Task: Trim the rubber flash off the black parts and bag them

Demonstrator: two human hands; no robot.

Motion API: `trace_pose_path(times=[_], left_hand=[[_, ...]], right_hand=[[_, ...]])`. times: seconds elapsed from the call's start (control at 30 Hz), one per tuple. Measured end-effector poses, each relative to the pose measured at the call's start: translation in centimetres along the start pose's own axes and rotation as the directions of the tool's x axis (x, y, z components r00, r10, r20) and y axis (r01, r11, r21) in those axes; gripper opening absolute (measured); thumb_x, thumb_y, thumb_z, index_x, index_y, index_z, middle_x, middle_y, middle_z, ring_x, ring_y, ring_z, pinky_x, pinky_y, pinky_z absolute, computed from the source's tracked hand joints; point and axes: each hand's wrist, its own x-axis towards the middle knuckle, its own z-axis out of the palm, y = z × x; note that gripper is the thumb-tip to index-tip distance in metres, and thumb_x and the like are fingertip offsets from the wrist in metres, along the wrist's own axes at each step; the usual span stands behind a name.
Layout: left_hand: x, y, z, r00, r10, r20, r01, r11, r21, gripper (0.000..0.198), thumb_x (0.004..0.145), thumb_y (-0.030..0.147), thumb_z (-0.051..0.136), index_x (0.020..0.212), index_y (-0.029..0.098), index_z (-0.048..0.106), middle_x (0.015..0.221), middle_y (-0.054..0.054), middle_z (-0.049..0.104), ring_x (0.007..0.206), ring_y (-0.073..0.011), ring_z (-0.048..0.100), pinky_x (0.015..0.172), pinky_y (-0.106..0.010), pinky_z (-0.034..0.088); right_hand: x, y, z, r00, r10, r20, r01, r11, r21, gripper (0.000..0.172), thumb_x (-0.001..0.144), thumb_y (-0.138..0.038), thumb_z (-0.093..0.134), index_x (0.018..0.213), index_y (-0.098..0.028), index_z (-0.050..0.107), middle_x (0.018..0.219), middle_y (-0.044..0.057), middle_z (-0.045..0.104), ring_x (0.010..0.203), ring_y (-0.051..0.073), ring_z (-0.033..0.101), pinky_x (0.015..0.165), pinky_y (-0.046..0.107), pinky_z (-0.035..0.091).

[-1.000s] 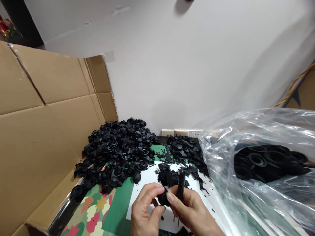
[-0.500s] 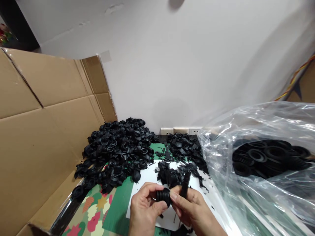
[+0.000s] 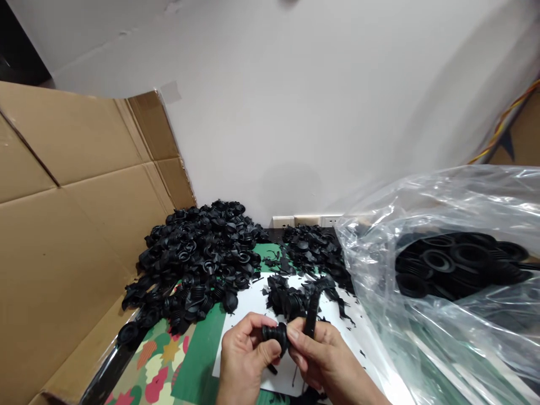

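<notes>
My left hand [image 3: 244,354] pinches a small black ribbed rubber bellows [image 3: 274,335] between thumb and fingers. My right hand [image 3: 323,351] is closed around a slim black-handled tool [image 3: 312,315], whose handle stands up past the knuckles. A thin, narrow part shows below this hand, but the kind of tool is unclear. The right thumb and fingertips also press at the right end of the bellows. Both hands are above a white sheet [image 3: 248,301]. Just beyond them lies a small heap of black rubber pieces and torn scraps [image 3: 291,298].
A large pile of black rubber parts [image 3: 202,247] lies at the left, beside a cardboard wall [image 3: 97,225]. Black scraps [image 3: 314,247] are heaped at the back, below wall sockets [image 3: 306,221]. On the right, a clear plastic bag [image 3: 371,270] holds black ribbed parts [image 3: 459,261].
The view has shifted slightly. The bellows is tilted a little differently between my hands, and the tool's handle stands more upright. Both hands keep their hold.
</notes>
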Motion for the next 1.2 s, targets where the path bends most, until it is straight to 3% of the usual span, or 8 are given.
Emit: trace_pose_path(times=[0.27, 0.4, 0.5, 0.73, 0.83, 0.93, 1.03, 1.2], left_hand=[[-0.4, 0.3, 0.0, 0.969, 0.239, 0.062, -0.246, 0.926, 0.285, 0.013, 0.07, 0.019, 0.066, 0.081, 0.02, 0.072, 0.08, -0.004, 0.063, 0.072, -0.0183, 0.057, 0.062, -0.024, 0.046], [-0.6, -0.4, 0.5, 0.983, 0.171, -0.071, -0.157, 0.972, 0.172, 0.007, 0.07, 0.02, 0.065, 0.076, 0.019, 0.066, 0.069, 0.001, 0.057, 0.054, -0.012, 0.051, 0.05, -0.021, 0.043], [-0.6, -0.6, 0.8, 0.992, 0.104, -0.075, -0.097, 0.99, 0.102, 0.007, 0.07, 0.023, 0.066, 0.074, 0.018, 0.064, 0.065, 0.002, 0.056, 0.05, -0.0111, 0.05, 0.047, -0.021, 0.043], [-0.5, -0.2, 0.1, 0.996, 0.058, -0.07, -0.045, 0.983, 0.176, 0.01, 0.07, 0.026, 0.066, 0.074, 0.018, 0.063, 0.062, 0.003, 0.052, 0.051, -0.0111, 0.047, 0.043, -0.019, 0.041], [-0.6, -0.3, -0.1, 0.996, 0.054, -0.067, -0.04, 0.98, 0.194, 0.009, 0.071, 0.026, 0.065, 0.074, 0.018, 0.063, 0.064, 0.002, 0.051, 0.052, -0.0111, 0.046, 0.043, -0.018, 0.04], [-0.7, -0.3, -0.1, 0.996, 0.078, -0.047, -0.066, 0.974, 0.216, 0.008, 0.072, 0.026, 0.064, 0.075, 0.018, 0.062, 0.068, 0.002, 0.051, 0.053, -0.0115, 0.046, 0.043, -0.019, 0.041], [-0.8, -0.3, -0.1, 0.995, 0.097, -0.022, -0.089, 0.965, 0.248, 0.007, 0.074, 0.026, 0.062, 0.077, 0.02, 0.062, 0.072, 0.001, 0.051, 0.055, -0.0123, 0.046, 0.044, -0.02, 0.041], [-0.8, -0.3, -0.1, 0.982, 0.189, -0.021, -0.175, 0.94, 0.292, 0.005, 0.072, 0.022, 0.063, 0.075, 0.019, 0.064, 0.075, -0.001, 0.055, 0.059, -0.0142, 0.049, 0.048, -0.021, 0.043]], right_hand=[[0.0, 0.3, 0.0, 1.0, 0.007, -0.029, -0.006, 0.999, 0.044, 0.045, 0.06, -0.054, 0.073, 0.055, -0.017, 0.047, 0.039, -0.01, 0.039, 0.032, 0.002, 0.023, 0.034, 0.018, 0.013], [-0.2, 0.4, 0.3, 0.999, 0.008, -0.032, -0.006, 0.999, 0.053, 0.044, 0.062, -0.053, 0.073, 0.056, -0.017, 0.048, 0.039, -0.009, 0.04, 0.033, 0.002, 0.023, 0.033, 0.018, 0.013], [-0.2, 0.4, 0.6, 1.0, 0.006, -0.029, -0.006, 1.0, 0.028, 0.044, 0.063, -0.053, 0.071, 0.055, -0.017, 0.047, 0.04, -0.009, 0.039, 0.033, 0.002, 0.023, 0.034, 0.017, 0.014], [-1.1, -1.2, 0.0, 0.966, -0.197, -0.165, 0.175, 0.974, -0.141, 0.045, 0.063, -0.056, 0.071, 0.072, -0.013, 0.065, 0.047, -0.006, 0.044, 0.039, 0.006, 0.035, 0.038, 0.018, 0.025], [-1.7, -2.0, -0.7, 0.907, -0.377, -0.189, 0.347, 0.922, -0.174, 0.044, 0.066, -0.057, 0.069, 0.083, -0.017, 0.072, 0.071, 0.004, 0.061, 0.046, 0.009, 0.045, 0.044, 0.024, 0.036], [-2.1, -2.1, -1.0, 0.833, -0.526, -0.17, 0.476, 0.84, -0.262, 0.039, 0.07, -0.056, 0.066, 0.086, -0.022, 0.074, 0.082, 0.005, 0.064, 0.053, 0.013, 0.052, 0.052, 0.028, 0.043], [-2.2, -1.8, -0.7, 0.842, -0.514, -0.167, 0.455, 0.841, -0.293, 0.033, 0.071, -0.051, 0.068, 0.083, -0.021, 0.073, 0.066, 0.003, 0.062, 0.053, 0.015, 0.054, 0.052, 0.028, 0.046], [-2.4, -1.4, -0.1, 0.838, -0.512, -0.189, 0.448, 0.844, -0.296, 0.028, 0.067, -0.046, 0.072, 0.073, -0.019, 0.07, 0.076, 0.003, 0.063, 0.049, 0.012, 0.056, 0.05, 0.026, 0.051]])
